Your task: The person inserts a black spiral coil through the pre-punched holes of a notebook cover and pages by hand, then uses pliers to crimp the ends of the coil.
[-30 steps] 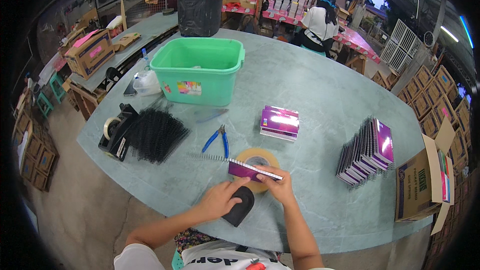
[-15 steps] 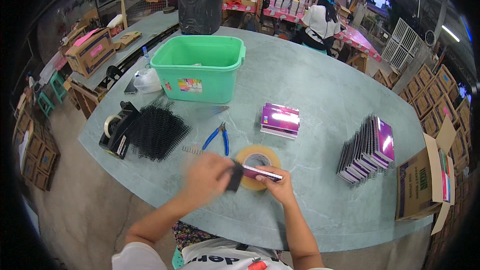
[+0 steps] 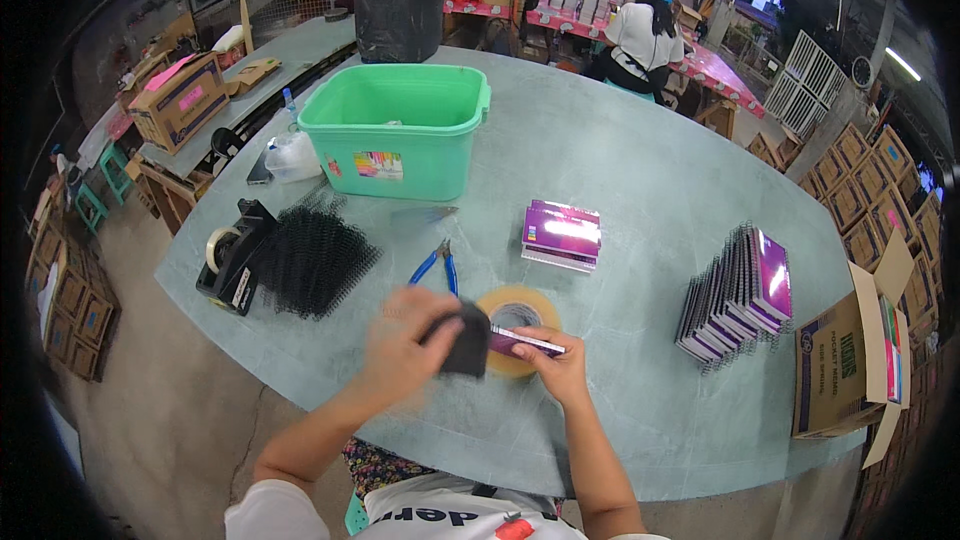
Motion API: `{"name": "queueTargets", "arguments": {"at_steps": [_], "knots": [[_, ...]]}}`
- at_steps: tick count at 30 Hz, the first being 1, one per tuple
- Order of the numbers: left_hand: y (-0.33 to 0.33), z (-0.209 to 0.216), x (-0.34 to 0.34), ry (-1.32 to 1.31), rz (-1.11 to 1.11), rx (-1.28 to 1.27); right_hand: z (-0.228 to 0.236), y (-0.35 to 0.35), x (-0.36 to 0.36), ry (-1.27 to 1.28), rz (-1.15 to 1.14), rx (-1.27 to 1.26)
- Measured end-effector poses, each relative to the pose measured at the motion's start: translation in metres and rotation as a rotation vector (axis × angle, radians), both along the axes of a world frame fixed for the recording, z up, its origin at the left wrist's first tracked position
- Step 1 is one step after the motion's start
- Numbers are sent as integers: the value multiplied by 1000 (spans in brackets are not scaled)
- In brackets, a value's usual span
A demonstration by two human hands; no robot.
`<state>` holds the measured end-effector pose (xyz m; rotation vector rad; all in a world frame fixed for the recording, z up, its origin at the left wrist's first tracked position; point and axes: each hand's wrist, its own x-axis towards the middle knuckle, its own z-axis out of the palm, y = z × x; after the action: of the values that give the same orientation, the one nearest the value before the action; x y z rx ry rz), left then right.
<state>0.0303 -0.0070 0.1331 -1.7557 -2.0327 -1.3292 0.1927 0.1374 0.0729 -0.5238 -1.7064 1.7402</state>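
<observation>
My right hand (image 3: 560, 365) pinches a small purple notebook (image 3: 507, 341), its edge turned up toward me. Against the notebook's left end, my left hand (image 3: 405, 345) grips a dark, flat-looking black piece (image 3: 467, 345); motion blurs both, so its exact kind does not show. Under the notebook lies a wide roll of clear tape (image 3: 546, 308). Blue-handled cutting pliers (image 3: 449, 270) rest just beyond my left hand, partly covered by it. A heap of black spiral binding coils (image 3: 315, 258) sits farther left.
A black tape dispenser (image 3: 236, 258) stands beside the coils, with a green bin (image 3: 400, 155) behind. A short stack of purple notebooks (image 3: 561, 233) lies mid-table. Right of it are several spiral-bound notebooks (image 3: 735, 290) and an open carton (image 3: 840, 365). Another person (image 3: 645, 40) sits at a far table.
The black piece has turned and shows a broader face now, as my left hand has shifted slightly up. My right hand keeps the notebook in nearly the same spot.
</observation>
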Motion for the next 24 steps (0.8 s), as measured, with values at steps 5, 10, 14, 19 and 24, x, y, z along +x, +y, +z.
{"name": "queueTargets", "arguments": {"at_steps": [5, 10, 14, 19, 24], "knots": [[-2, -15, 11, -5, -220, -180, 1, -2, 0, 5, -13, 52], [10, 12, 5, -203, 145, 117, -8, -1, 3, -21, -13, -32], [3, -10, 13, 20, -350, -300, -10, -1, 5, -75, 36, -61], [18, 1, 14, 13, -99, -88, -9, -1, 9, -65, 50, 58], [19, 7, 12, -30, -102, -40, -8, -2, 13, -101, 50, 11]]}}
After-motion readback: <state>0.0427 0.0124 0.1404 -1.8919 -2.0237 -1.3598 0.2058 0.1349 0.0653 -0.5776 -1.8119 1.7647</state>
